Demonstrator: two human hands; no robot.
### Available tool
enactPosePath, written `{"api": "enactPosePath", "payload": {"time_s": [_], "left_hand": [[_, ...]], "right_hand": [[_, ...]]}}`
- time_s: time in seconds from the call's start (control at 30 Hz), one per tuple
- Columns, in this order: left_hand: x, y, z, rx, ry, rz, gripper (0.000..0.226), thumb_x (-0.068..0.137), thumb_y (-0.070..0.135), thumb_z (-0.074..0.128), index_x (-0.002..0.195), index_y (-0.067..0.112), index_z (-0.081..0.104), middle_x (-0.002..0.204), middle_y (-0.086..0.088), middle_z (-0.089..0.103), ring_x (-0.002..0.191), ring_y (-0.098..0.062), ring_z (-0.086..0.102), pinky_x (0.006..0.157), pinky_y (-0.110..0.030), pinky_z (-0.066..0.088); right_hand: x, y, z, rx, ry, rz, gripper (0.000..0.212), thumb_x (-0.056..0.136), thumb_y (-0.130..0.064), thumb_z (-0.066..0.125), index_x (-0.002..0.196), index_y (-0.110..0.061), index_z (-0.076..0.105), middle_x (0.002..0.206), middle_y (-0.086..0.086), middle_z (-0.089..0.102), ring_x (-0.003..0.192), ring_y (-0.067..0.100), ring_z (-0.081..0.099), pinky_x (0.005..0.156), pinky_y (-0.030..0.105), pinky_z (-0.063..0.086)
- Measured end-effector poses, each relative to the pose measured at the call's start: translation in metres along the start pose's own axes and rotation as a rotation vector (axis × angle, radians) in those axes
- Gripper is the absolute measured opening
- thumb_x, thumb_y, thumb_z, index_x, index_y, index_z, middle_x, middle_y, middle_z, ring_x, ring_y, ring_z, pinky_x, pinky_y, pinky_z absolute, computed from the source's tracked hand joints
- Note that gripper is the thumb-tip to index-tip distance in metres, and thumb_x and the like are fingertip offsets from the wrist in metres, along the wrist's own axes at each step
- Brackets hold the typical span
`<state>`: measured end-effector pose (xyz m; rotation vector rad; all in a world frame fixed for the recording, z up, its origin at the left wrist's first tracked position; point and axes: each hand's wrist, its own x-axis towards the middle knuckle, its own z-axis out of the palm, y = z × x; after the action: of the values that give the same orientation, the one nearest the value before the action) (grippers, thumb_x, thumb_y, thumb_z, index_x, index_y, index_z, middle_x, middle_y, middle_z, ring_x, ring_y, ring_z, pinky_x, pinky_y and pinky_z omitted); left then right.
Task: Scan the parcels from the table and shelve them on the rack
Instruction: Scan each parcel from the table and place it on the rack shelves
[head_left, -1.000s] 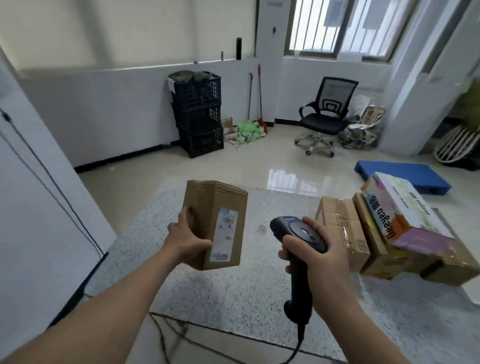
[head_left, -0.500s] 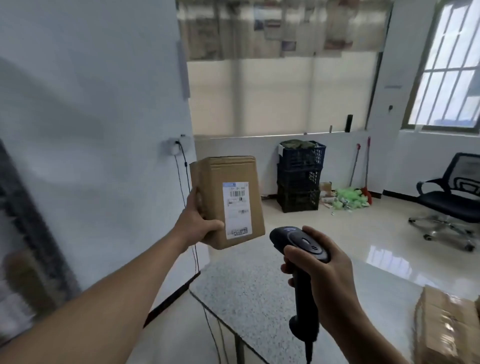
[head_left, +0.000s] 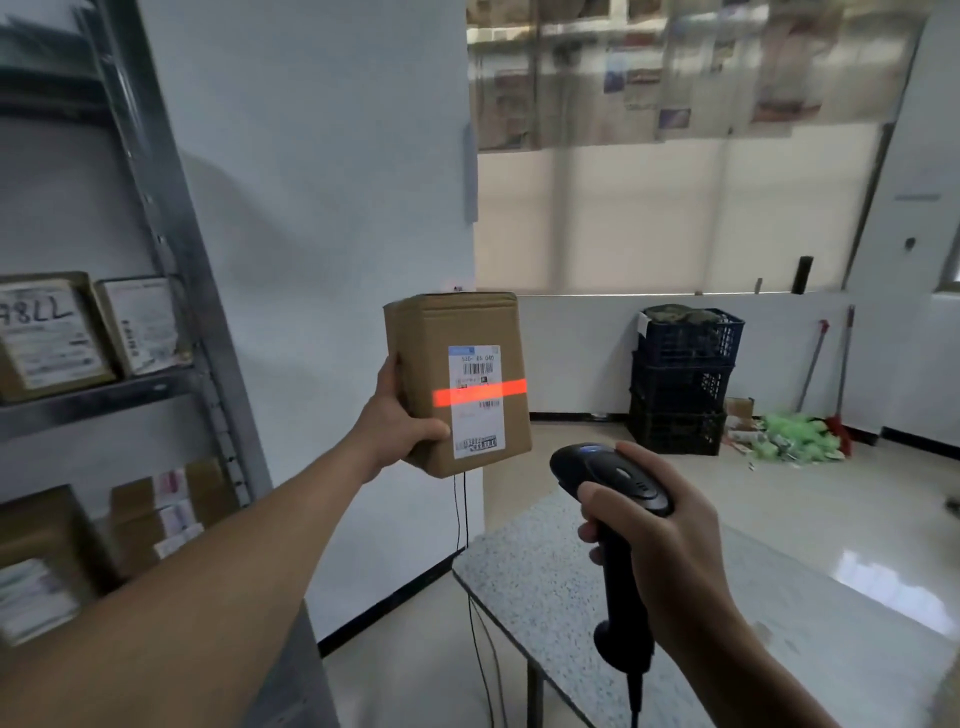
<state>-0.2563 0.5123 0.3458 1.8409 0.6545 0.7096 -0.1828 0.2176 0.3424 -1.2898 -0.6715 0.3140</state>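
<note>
Since half second ago, your view swung left: rack (head_left: 171, 291) now in sight, red scan line now across parcel (head_left: 460, 382) label. Your left hand (head_left: 397, 423) grips parcel upright in air, thumb on front face, beside rack. Your right hand (head_left: 657, 540) wraps scanner (head_left: 613, 480) handle, fingers curled tight, above table (head_left: 545, 582) corner.

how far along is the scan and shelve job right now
Done: several labelled parcels already stand on the rack. In hand: the left hand holds a brown parcel while the right hand grips the scanner, whose red beam lies across the label. Left: shelving this parcel; how many more wait on the table is out of view.
</note>
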Motion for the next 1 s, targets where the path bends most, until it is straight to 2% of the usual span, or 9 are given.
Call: {"api": "enactPosePath", "payload": {"time_s": [0.2, 0.3, 0.37, 0.63, 0.9, 1.0], "left_hand": [[0.003, -0.003, -0.01, 0.002, -0.004, 0.011, 0.127, 0.054, 0.016, 0.083, 0.15, 0.055, 0.01, 0.129, 0.001, 0.059, 0.113, -0.024, 0.065, 0.081, -0.054, 0.061], [0.006, -0.002, -0.012, -0.006, -0.009, 0.018, 0.127, 0.055, 0.016, 0.082, 0.152, 0.053, 0.009, 0.129, 0.002, 0.059, 0.114, -0.024, 0.064, 0.082, -0.054, 0.06], [0.008, -0.001, -0.013, -0.006, -0.015, 0.02, 0.126, 0.056, 0.017, 0.083, 0.151, 0.053, 0.009, 0.129, 0.003, 0.058, 0.114, -0.024, 0.064, 0.082, -0.053, 0.061], [0.009, 0.002, -0.017, -0.01, -0.022, 0.013, 0.125, 0.056, 0.015, 0.083, 0.151, 0.053, 0.011, 0.131, 0.002, 0.057, 0.113, -0.026, 0.063, 0.067, -0.046, 0.063], [0.006, 0.004, -0.021, -0.002, -0.03, 0.01, 0.126, 0.057, 0.011, 0.083, 0.153, 0.049, 0.011, 0.131, 0.001, 0.056, 0.112, -0.025, 0.063, 0.064, -0.042, 0.062], [0.001, 0.006, -0.021, 0.003, -0.026, 0.005, 0.127, 0.056, 0.013, 0.083, 0.153, 0.049, 0.01, 0.133, 0.001, 0.055, 0.114, -0.026, 0.062, 0.066, -0.043, 0.062]], "right_hand": [[-0.006, -0.008, 0.008, 0.009, 0.014, -0.022, 0.042, 0.061, -0.021, 0.076, 0.085, -0.056, 0.072, 0.083, 0.011, 0.074, 0.062, 0.026, 0.067, 0.057, 0.034, 0.054], [-0.009, -0.014, 0.01, -0.018, 0.03, -0.046, 0.053, 0.075, -0.004, 0.081, 0.079, -0.056, 0.072, 0.082, 0.014, 0.074, 0.061, 0.027, 0.066, 0.057, 0.038, 0.053], [-0.011, -0.017, 0.011, -0.03, 0.035, -0.046, 0.06, 0.08, 0.004, 0.075, 0.077, -0.056, 0.072, 0.082, 0.015, 0.073, 0.061, 0.027, 0.065, 0.057, 0.039, 0.051], [-0.012, -0.021, 0.016, -0.003, 0.043, -0.067, 0.061, 0.08, 0.008, 0.073, 0.077, -0.053, 0.074, 0.08, 0.018, 0.071, 0.059, 0.028, 0.062, 0.055, 0.039, 0.049], [-0.017, -0.024, 0.017, 0.013, 0.049, -0.064, 0.06, 0.081, 0.006, 0.075, 0.079, -0.055, 0.073, 0.081, 0.015, 0.073, 0.059, 0.026, 0.064, 0.054, 0.037, 0.051], [-0.018, -0.022, 0.015, 0.005, 0.059, -0.058, 0.048, 0.08, 0.004, 0.076, 0.086, -0.044, 0.073, 0.081, 0.012, 0.074, 0.059, 0.026, 0.066, 0.053, 0.035, 0.052]]}}
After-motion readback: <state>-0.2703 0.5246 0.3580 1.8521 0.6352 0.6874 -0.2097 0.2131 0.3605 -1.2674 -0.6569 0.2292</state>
